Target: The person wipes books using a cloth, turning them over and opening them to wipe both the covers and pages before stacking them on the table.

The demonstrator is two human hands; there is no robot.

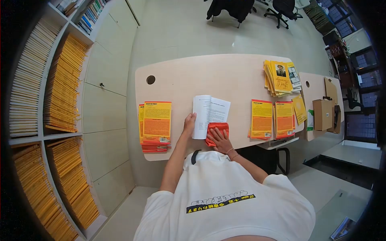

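Note:
An open book (202,116) with printed pages lies on the table in front of me. My left hand (189,123) is closed on its left edge, with the thumb at the page side. Over the lower part of the right page lies a folded red cloth (212,127), reaching down toward the table's front edge. My right hand (219,139) rests flat on this cloth, fingers spread. The cloth and that hand hide the bottom of the right page.
Stacks of yellow-and-orange books stand at the left (157,122) and right (261,119) of the table (193,76). More yellow books (281,76) lie at the back right. A cardboard box (323,115) sits on the side table. Shelves (64,84) full of books line the left.

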